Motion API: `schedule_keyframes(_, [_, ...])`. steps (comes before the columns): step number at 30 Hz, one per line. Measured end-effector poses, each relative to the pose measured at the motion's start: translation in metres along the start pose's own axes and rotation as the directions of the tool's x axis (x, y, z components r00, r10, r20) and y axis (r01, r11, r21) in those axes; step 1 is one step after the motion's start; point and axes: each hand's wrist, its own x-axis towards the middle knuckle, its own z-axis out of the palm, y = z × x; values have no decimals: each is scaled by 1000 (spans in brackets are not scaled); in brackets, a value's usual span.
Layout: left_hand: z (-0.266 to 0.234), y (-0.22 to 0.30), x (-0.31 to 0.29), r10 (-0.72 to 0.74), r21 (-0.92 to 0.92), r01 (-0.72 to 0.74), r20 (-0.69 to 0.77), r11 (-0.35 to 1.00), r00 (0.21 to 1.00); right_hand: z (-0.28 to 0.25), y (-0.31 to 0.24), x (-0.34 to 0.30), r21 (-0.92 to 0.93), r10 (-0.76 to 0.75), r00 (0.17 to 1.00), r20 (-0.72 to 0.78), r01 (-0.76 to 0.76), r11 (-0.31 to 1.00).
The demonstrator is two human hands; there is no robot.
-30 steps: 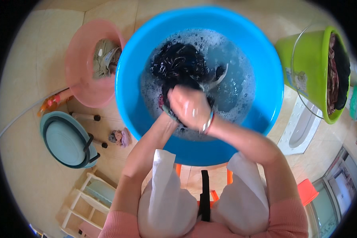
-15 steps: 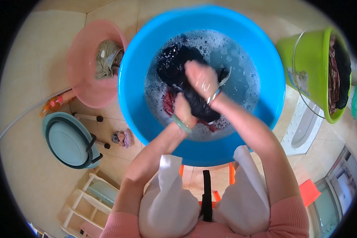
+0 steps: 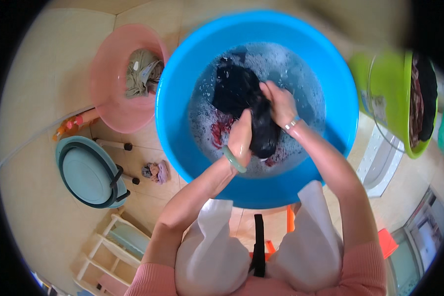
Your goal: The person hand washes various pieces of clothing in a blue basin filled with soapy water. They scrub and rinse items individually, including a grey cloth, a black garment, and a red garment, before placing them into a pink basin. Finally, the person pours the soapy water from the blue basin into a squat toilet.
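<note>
A wet black garment [image 3: 236, 88] lies bunched in sudsy water inside the large blue tub [image 3: 182, 158]. My left hand [image 3: 240, 135], with a green bangle at the wrist, is closed on the garment's near left edge. On the other side, my right hand [image 3: 281, 104], wearing a metal bracelet, grips the same cloth with its fingers curled. Part of the garment bulges between and below both hands. Some dark red cloth [image 3: 221, 130] shows in the foam beside my left hand; the rest of it is under water or black cloth.
A pink basin [image 3: 103, 89] with greyish clothes stands left of the tub. Below it are stacked teal basins [image 3: 86, 175] and small crumpled cloths [image 3: 155, 171]. A green bucket [image 3: 389, 98] of clothes stands right, near a white squat toilet [image 3: 377, 167]. A wooden rack [image 3: 106, 246] is lower left.
My right hand has come down and to the right from the top of the cloth and now grips its side. My left hand has shifted slightly right. The black garment is gathered up more.
</note>
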Motion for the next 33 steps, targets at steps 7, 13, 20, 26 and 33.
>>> schedule_keyframes(7, [4, 39, -43, 365, 498, -747, 661, 441, 656, -38, 15, 27, 474, 102, 992, 70, -124, 872])
schedule_keyframes(13, [-4, 69, -61, 333, 339, -623, 617, 705, 713, -40, 3, 29, 710, 86, 707, 702, -705, 2])
schedule_keyframes(20, [-62, 60, 54, 179, 184, -204, 143, 962, 973, -48, 65, 30, 503, 317, 939, -134, -211, 838])
schedule_keyframes(26, [-39, 28, 75, 254, 43, -252, -48, 967, 966, 1, 24, 21, -501, -20, 997, 69, 52, 864])
schedule_keyframes(33, [-28, 58, 58, 111, -208, -41, 336, 977, 935, -15, -71, 4, 168, -289, 952, 102, 270, 948])
